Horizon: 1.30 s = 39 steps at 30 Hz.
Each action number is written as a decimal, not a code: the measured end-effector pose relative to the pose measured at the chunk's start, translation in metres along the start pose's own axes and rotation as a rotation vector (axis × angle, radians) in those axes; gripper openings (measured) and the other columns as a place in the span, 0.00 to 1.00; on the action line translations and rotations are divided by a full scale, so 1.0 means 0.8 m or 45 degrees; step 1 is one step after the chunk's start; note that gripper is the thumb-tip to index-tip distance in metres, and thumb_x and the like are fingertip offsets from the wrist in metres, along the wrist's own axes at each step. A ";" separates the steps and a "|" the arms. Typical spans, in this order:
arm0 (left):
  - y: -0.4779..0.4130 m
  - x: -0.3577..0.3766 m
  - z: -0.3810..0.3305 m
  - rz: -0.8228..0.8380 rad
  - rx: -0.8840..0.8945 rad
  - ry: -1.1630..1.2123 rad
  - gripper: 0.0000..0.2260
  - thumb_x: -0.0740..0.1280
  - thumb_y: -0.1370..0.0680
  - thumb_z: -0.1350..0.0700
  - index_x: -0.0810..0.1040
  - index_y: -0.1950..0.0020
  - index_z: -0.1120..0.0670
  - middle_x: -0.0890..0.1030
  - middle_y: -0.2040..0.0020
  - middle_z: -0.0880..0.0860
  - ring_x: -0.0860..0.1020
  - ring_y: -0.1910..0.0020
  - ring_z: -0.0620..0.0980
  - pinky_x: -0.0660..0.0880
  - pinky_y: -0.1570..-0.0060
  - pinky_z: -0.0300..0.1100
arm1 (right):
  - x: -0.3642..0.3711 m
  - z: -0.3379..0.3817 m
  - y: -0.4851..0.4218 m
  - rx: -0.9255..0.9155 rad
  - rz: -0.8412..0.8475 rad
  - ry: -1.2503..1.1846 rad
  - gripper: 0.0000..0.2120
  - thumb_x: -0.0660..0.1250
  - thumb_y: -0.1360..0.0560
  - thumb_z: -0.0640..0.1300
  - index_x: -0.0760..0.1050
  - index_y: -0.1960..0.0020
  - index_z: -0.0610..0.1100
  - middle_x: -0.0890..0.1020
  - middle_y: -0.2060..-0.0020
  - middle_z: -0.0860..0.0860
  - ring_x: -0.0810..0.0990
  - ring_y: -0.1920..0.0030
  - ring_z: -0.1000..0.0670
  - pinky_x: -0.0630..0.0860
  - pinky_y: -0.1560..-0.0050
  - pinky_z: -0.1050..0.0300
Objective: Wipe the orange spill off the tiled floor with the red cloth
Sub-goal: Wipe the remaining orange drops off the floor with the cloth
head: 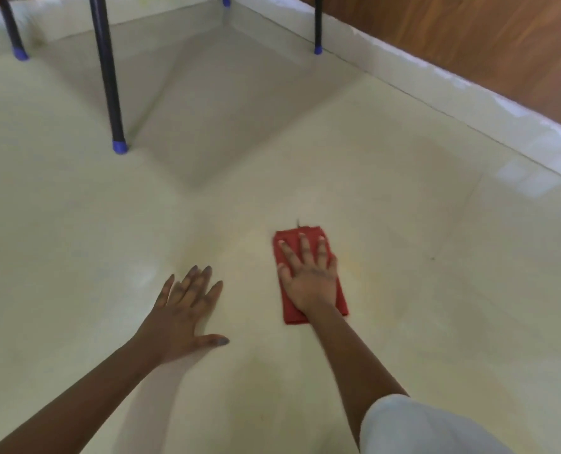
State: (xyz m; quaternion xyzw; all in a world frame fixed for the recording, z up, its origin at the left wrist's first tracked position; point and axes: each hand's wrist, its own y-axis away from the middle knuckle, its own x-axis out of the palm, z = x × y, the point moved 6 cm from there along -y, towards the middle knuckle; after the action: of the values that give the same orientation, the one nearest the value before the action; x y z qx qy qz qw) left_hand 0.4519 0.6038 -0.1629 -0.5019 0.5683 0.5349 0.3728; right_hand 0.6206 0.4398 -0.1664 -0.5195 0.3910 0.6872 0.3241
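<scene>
Your pale garment (436,430) at 5 o'clock, nearest | your right hand (308,276) lies flat, fingers straight and spread, pressing the red cloth (289,309) onto the floor (420,306) at 6 o'clock | faint orange smear (249,247) beside the cloth, edges unclear | your left hand (187,309) at 7 o'clock, fingers spread, flat on tile, holding nothing | blue-capped leg (117,126) at 10 o'clock

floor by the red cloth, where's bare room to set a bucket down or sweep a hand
Bare tile lies right of the red cloth up to the white skirting, and ahead toward the shadowed corner. A narrower strip runs between left hand and right hand. Upper left is crowded by dark legs.
</scene>
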 end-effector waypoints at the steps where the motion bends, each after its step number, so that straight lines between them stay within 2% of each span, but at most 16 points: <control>1: 0.006 0.003 0.015 0.006 -0.051 0.018 0.46 0.42 0.36 0.22 0.42 0.25 0.48 0.38 0.24 0.52 0.36 0.26 0.54 0.35 0.29 0.52 | 0.007 0.038 -0.001 -0.145 0.015 0.001 0.25 0.47 0.23 0.60 0.51 0.26 0.65 0.50 0.23 0.53 0.42 0.24 0.42 0.41 0.28 0.40; 3: 0.015 0.004 0.043 0.009 -0.164 0.047 0.47 0.40 0.37 0.21 0.41 0.26 0.48 0.37 0.25 0.51 0.35 0.26 0.53 0.35 0.29 0.52 | 0.022 0.086 0.016 -0.399 0.030 0.021 0.25 0.45 0.25 0.61 0.53 0.27 0.65 0.53 0.23 0.53 0.44 0.24 0.43 0.41 0.28 0.40; 5: 0.025 0.003 0.070 -0.011 -0.284 0.084 0.49 0.39 0.38 0.20 0.41 0.26 0.48 0.37 0.25 0.50 0.35 0.26 0.51 0.37 0.28 0.52 | 0.022 0.084 0.021 -0.486 -0.009 0.036 0.26 0.44 0.26 0.61 0.55 0.28 0.66 0.56 0.24 0.54 0.48 0.24 0.43 0.44 0.28 0.41; 8: 0.036 0.008 0.113 -0.002 -0.429 0.147 0.48 0.39 0.41 0.18 0.37 0.27 0.43 0.33 0.26 0.48 0.30 0.27 0.50 0.37 0.28 0.52 | 0.008 0.047 -0.036 -0.293 -0.062 0.104 0.25 0.46 0.24 0.60 0.56 0.27 0.64 0.56 0.24 0.53 0.49 0.24 0.43 0.49 0.28 0.44; 10: 0.034 0.014 0.117 0.015 -0.410 0.159 0.47 0.39 0.41 0.18 0.35 0.28 0.41 0.30 0.27 0.48 0.26 0.29 0.50 0.36 0.29 0.53 | -0.007 0.031 -0.081 -0.116 -0.061 0.120 0.24 0.48 0.22 0.60 0.52 0.26 0.63 0.52 0.23 0.52 0.46 0.24 0.42 0.47 0.28 0.42; 13: 0.029 0.023 0.121 0.022 -0.402 0.176 0.46 0.40 0.40 0.18 0.33 0.29 0.38 0.27 0.28 0.48 0.23 0.31 0.49 0.33 0.30 0.51 | -0.008 0.085 -0.134 -0.123 -0.032 0.088 0.24 0.45 0.21 0.59 0.48 0.25 0.63 0.48 0.23 0.51 0.42 0.24 0.40 0.44 0.27 0.40; 15: 0.029 0.021 0.120 0.018 -0.387 0.172 0.45 0.38 0.41 0.18 0.32 0.30 0.37 0.26 0.29 0.47 0.22 0.32 0.48 0.32 0.31 0.50 | 0.000 0.150 -0.133 -0.313 0.015 0.085 0.25 0.45 0.21 0.59 0.48 0.25 0.63 0.48 0.23 0.51 0.42 0.24 0.40 0.44 0.27 0.39; 17: 0.033 0.014 0.125 0.022 -0.399 0.170 0.45 0.36 0.42 0.18 0.31 0.31 0.37 0.26 0.29 0.47 0.22 0.32 0.47 0.32 0.31 0.48 | 0.018 0.210 -0.099 -0.637 0.046 0.119 0.24 0.44 0.22 0.59 0.47 0.26 0.64 0.48 0.23 0.52 0.41 0.24 0.41 0.42 0.27 0.39; 19: 0.037 0.007 0.139 0.011 -0.444 0.145 0.47 0.35 0.43 0.18 0.30 0.30 0.40 0.27 0.29 0.48 0.25 0.31 0.49 0.32 0.30 0.48 | 0.026 0.218 -0.070 -0.829 0.043 0.116 0.24 0.45 0.23 0.59 0.51 0.27 0.66 0.52 0.23 0.54 0.44 0.24 0.43 0.43 0.28 0.41; 21: 0.040 0.002 0.161 0.008 -0.535 0.150 0.50 0.36 0.45 0.17 0.30 0.30 0.42 0.27 0.29 0.49 0.25 0.30 0.50 0.35 0.29 0.52 | 0.016 0.183 -0.088 -0.744 -0.004 0.094 0.24 0.47 0.23 0.58 0.53 0.28 0.66 0.54 0.24 0.56 0.47 0.24 0.45 0.45 0.28 0.44; 25: 0.040 0.011 0.176 0.033 -0.577 0.204 0.47 0.40 0.44 0.17 0.29 0.31 0.36 0.23 0.30 0.47 0.21 0.32 0.49 0.34 0.29 0.55 | -0.007 0.141 -0.175 -0.299 0.011 0.103 0.24 0.47 0.21 0.57 0.50 0.25 0.62 0.48 0.23 0.55 0.42 0.24 0.44 0.44 0.28 0.42; 27: 0.038 0.017 0.176 0.038 -0.574 0.218 0.45 0.41 0.43 0.17 0.28 0.33 0.33 0.22 0.30 0.45 0.21 0.32 0.48 0.33 0.30 0.55 | -0.008 0.191 -0.188 -0.326 -0.017 0.079 0.24 0.47 0.21 0.57 0.50 0.25 0.61 0.48 0.23 0.54 0.42 0.24 0.43 0.43 0.28 0.41; 29: 0.041 0.015 0.181 0.039 -0.577 0.233 0.44 0.41 0.43 0.17 0.28 0.34 0.32 0.22 0.31 0.45 0.21 0.33 0.48 0.33 0.30 0.55 | 0.007 0.267 -0.169 -0.522 0.038 0.067 0.24 0.46 0.21 0.57 0.49 0.25 0.62 0.49 0.23 0.53 0.42 0.24 0.43 0.42 0.28 0.40; 33: 0.048 0.003 0.184 0.050 -0.536 0.350 0.52 0.40 0.46 0.16 0.31 0.29 0.41 0.27 0.28 0.47 0.23 0.32 0.46 0.32 0.30 0.49 | 0.041 0.336 -0.085 -0.913 0.058 0.133 0.23 0.44 0.21 0.58 0.49 0.26 0.64 0.50 0.23 0.56 0.40 0.24 0.45 0.39 0.28 0.42; 35: 0.064 -0.002 0.196 0.031 -0.556 0.367 0.56 0.41 0.47 0.16 0.33 0.28 0.46 0.30 0.26 0.49 0.26 0.30 0.46 0.33 0.29 0.46 | 0.040 0.311 -0.083 -0.908 0.018 0.146 0.23 0.46 0.22 0.58 0.51 0.27 0.66 0.51 0.23 0.57 0.42 0.24 0.46 0.42 0.28 0.43; 39: 0.128 0.005 0.245 0.043 -0.796 0.317 0.60 0.40 0.50 0.15 0.32 0.27 0.48 0.27 0.28 0.49 0.25 0.31 0.47 0.33 0.29 0.50 | 0.027 0.284 -0.130 -0.618 0.071 0.137 0.24 0.46 0.21 0.57 0.46 0.26 0.65 0.47 0.23 0.56 0.41 0.24 0.45 0.44 0.28 0.43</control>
State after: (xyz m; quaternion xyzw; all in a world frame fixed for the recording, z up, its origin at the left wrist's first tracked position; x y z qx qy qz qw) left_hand 0.3294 0.7876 -0.1723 -0.6438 0.4262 0.6241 0.1196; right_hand 0.5990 0.6893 -0.1729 -0.6069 0.2453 0.7410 0.1494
